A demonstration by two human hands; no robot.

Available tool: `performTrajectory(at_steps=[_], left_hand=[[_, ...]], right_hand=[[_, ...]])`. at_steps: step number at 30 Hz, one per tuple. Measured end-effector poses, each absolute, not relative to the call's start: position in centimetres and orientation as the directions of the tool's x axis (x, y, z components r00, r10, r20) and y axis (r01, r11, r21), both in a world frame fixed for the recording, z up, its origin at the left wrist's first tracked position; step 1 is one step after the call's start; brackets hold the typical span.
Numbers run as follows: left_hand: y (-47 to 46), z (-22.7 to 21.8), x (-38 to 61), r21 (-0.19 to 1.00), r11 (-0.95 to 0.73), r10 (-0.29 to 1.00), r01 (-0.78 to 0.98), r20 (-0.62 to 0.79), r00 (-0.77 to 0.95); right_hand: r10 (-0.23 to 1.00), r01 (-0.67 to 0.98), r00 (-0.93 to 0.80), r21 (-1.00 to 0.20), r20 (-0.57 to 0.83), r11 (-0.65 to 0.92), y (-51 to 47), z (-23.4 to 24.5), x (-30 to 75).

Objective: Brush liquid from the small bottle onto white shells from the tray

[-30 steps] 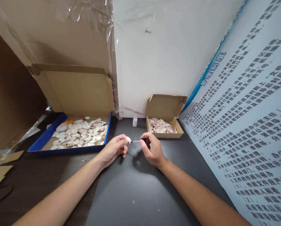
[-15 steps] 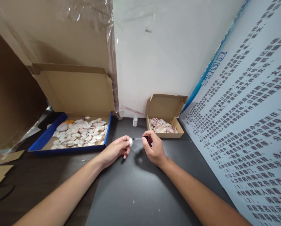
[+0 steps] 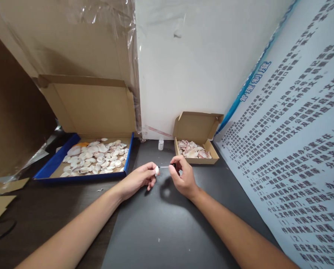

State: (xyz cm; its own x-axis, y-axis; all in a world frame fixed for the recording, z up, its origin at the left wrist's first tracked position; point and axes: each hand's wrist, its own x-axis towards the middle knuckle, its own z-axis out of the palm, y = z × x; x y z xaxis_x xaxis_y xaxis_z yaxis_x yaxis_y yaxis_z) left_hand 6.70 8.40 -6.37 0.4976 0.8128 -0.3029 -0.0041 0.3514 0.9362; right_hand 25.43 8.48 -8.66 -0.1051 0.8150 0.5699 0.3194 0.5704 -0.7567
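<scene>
Between the fingertips of my left hand [image 3: 141, 176] is a small white seashell [image 3: 157, 170]. My right hand [image 3: 183, 176] pinches the black cap of a small applicator brush [image 3: 164, 167], whose pale stem points left and whose tip is at the shell's edge. Whether the tip presses on the shell is too small to tell. Beyond my hands stands a small clear bottle [image 3: 161, 144] with its top off. At the left, a blue-edged cardboard box [image 3: 80, 180] holds many white shells [image 3: 99, 157]. At the right, a smaller cardboard box [image 3: 203, 161] holds ribbed, reddish shells [image 3: 193, 149].
A dark grey mat [image 3: 167, 231] lies under my hands. Cardboard pieces [image 3: 0, 207] and a black cable [image 3: 4, 233] lie at the far left. A white wall [image 3: 183, 74] rises behind, and a printed poster [image 3: 295, 168] slants along the right side.
The shell in my left hand has turned and shifted slightly right. The gap to the brush tip has closed. My right hand has hardly moved.
</scene>
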Motion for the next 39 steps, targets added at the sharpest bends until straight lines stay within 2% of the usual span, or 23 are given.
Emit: performTrajectory(at_steps=[26, 30, 39], left_hand=[[8.5, -6.4, 6.8, 0.933, 0.359, 0.824, -0.026, -0.304, 0.479], [8.8, -7.0, 6.9, 0.928, 0.365, 0.83, -0.075, -0.288, 0.478], [10.0, -7.4, 7.0, 0.877, 0.399, 0.839, -0.268, -0.231, 0.492]], right_hand=[[0.835, 0.304, -0.117, -0.781, 0.538, 0.546, 8.4, -8.4, 25.4], [0.839, 0.338, -0.07, -0.778, 0.54, 0.529, 8.4, -8.5, 25.1], [0.825, 0.304, -0.047, -0.779, 0.563, 0.548, 8.8, -9.2, 25.0]])
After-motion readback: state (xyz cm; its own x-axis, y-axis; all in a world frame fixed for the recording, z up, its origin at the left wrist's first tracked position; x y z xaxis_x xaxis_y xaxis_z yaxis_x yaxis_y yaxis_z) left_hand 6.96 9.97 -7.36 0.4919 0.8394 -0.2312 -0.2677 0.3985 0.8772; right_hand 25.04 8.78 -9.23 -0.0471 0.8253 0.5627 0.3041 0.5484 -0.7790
